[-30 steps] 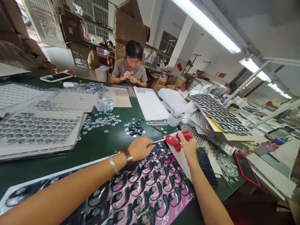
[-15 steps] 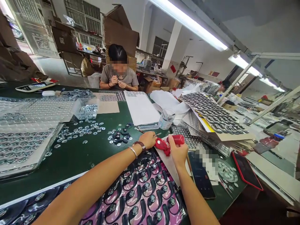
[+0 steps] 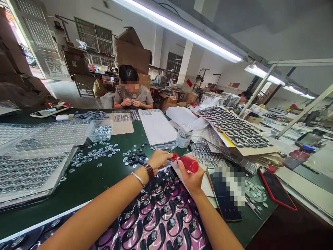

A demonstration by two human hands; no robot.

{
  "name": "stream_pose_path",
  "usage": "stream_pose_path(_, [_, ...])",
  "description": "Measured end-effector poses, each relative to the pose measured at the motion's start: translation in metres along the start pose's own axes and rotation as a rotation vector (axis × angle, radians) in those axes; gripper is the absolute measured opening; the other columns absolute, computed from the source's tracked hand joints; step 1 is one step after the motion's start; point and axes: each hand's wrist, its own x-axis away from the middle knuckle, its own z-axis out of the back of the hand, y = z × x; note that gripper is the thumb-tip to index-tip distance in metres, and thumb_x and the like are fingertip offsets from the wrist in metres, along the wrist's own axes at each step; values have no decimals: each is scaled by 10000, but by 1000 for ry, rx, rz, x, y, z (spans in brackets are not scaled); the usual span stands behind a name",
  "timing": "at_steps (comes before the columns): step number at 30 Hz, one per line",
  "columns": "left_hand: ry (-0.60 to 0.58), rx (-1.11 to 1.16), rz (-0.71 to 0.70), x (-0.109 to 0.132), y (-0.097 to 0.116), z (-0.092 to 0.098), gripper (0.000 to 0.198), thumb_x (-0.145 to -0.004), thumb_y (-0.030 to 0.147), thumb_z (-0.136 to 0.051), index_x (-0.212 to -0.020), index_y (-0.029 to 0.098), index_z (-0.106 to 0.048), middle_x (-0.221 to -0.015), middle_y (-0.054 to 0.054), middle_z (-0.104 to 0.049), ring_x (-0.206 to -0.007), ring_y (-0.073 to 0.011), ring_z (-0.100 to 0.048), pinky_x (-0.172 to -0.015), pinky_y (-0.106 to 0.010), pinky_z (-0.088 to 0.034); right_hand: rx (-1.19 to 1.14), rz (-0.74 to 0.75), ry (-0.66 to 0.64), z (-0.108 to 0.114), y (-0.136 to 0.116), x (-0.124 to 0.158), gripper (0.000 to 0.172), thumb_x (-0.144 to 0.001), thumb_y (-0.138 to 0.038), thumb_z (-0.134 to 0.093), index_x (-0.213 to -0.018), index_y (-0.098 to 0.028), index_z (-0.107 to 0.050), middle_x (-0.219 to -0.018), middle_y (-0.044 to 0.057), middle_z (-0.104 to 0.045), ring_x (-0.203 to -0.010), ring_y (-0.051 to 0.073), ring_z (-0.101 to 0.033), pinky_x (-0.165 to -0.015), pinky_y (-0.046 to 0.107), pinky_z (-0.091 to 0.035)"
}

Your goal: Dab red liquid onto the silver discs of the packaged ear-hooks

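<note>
My right hand (image 3: pixel 194 178) is wrapped round a red bottle (image 3: pixel 189 164), tilted with its narrow end toward my left hand. My left hand (image 3: pixel 159 160) is closed, fingers pinched beside a small red piece (image 3: pixel 174 157) at the bottle's narrow end; whether that is nozzle or cloth I cannot tell. A thin pointed metal tool (image 3: pixel 172 149) sticks up from my left fingers. Under my forearms lies a pink sheet (image 3: pixel 156 215) with rows of black hook-shaped pieces, each with a round silver disc, under clear plastic.
Loose silver discs (image 3: pixel 99 165) and black pieces (image 3: pixel 135 158) lie on the green table (image 3: pixel 85 187). A clear cup (image 3: pixel 184 136) stands ahead. To the right are a phone (image 3: pixel 225 194), a red-cased tablet (image 3: pixel 277 189) and stacked cards (image 3: pixel 234 126). A person (image 3: pixel 133 93) sits opposite.
The red bottle has swung so its base points nearer to me, its narrow end meeting my left fingertips. The red cloth with a disc between my hands is mostly out of sight. The view has tilted upward.
</note>
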Motion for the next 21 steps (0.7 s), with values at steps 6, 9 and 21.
stream_pose_path(6, [-44,134,4,9,2,3,322,-909,330,-547,-1169,142,-523,-1165,-86,-558,-1002,-199,-587,-846,-400,-517,-154,-88,47,-2,0,0,270,-751,-309,-696,-972,-157,-666,-1008,109,-691,-916,237,-662,-847,405,-531])
stream_pose_path(9, [-52,151,-20,9,2,0,323,-907,329,-549,-1170,142,-523,-1168,-86,-557,-1002,-199,-586,-843,-397,-517,-239,-189,83,-1,-2,-2,264,-771,-334,-672,-962,-151,-667,-1009,111,-691,-919,239,-661,-841,414,-538])
stream_pose_path(21, [-25,-117,-227,15,12,2,323,-904,350,-550,-1144,135,-542,-1147,-71,-568,-993,-212,-590,-834,-390,-520,-332,-311,72,4,-15,-13,299,-807,-379,-634,-977,-134,-656,-878,98,-718,-727,196,-687,-619,306,-590])
